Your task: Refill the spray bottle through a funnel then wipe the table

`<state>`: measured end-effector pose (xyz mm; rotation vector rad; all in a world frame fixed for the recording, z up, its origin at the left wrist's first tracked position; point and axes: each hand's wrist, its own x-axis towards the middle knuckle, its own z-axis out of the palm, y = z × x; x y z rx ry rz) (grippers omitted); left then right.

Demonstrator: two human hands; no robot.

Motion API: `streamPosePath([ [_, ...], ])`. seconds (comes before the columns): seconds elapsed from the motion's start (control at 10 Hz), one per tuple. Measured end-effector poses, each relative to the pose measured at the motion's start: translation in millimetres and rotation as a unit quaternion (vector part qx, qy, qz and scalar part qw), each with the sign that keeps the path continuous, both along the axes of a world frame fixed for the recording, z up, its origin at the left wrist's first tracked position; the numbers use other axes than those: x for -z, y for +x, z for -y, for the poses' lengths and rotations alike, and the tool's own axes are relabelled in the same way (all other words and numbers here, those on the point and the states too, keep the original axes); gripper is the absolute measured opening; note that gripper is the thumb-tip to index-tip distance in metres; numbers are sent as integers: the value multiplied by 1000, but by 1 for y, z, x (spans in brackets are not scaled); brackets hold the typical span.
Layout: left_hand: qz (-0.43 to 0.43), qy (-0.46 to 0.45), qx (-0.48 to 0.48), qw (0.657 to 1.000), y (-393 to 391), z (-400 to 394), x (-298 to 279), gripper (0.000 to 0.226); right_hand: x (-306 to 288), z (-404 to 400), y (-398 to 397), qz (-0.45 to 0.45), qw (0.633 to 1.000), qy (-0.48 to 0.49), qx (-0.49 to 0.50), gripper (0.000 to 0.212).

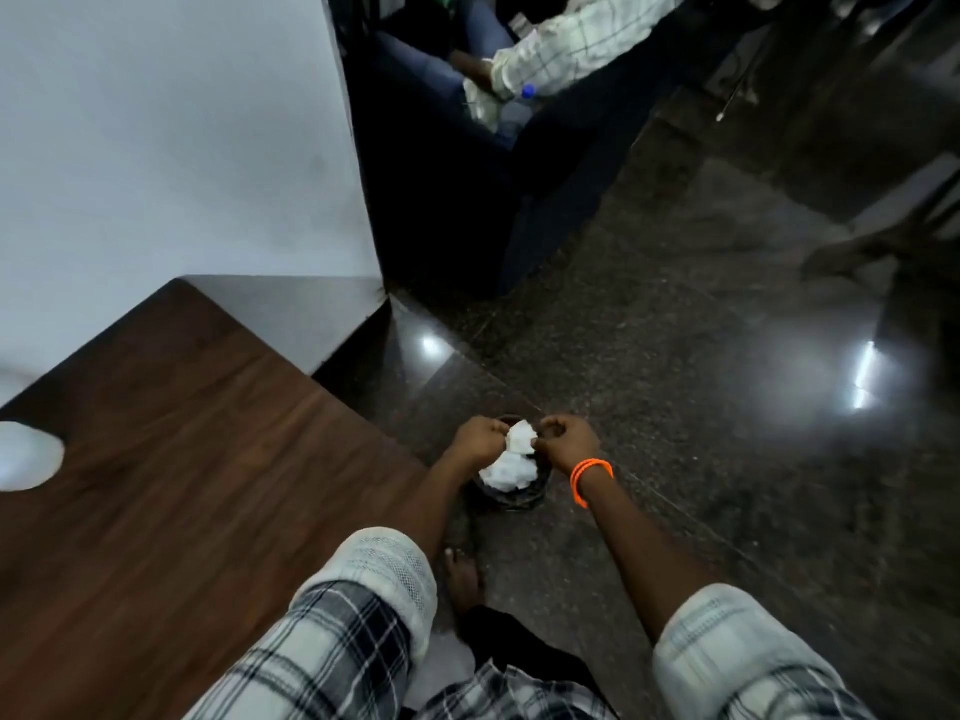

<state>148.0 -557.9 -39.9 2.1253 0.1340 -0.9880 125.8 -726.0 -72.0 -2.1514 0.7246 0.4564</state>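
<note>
Head view, single frame; no brand, label or writing legible anywhere, motion blur softens most surfaces.

Both arms reach forward and down over a small dark bin (511,493) standing on the speckled dark floor (675,356), just beside the near corner of the brown wooden table (182,485). Left hand (480,439) and right hand (566,443) are held close together above the bin; fingers of each curled and pinching a crumpled white tissue (521,438) from opposite sides; the wad sits between the two hands, roughly round, no clear long axis, no readable pointing direction. More crumpled white paper (508,472) lies inside the bin directly beneath; whether it touches the held wad cannot be told.

Right wrist carries an orange band (591,478); both sleeves plaid, rolled above the forearm. A bare foot (464,579) stands on the floor near the bin, on the table side.

Table edge runs diagonally from upper left to lower right; a white rounded object (26,457) rests on the table at the far left, cut off by the frame, identity unclear. A white wall (182,148) rises behind the table; beyond its corner a seated person (566,49) in a checked shirt, on dark seating.
</note>
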Motion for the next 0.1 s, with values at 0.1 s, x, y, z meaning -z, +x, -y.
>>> streamPosePath([
  [0.1,17,13,-12,1000,6,-5,26,35,12,14,1,-16,1000,-15,-4,29],
])
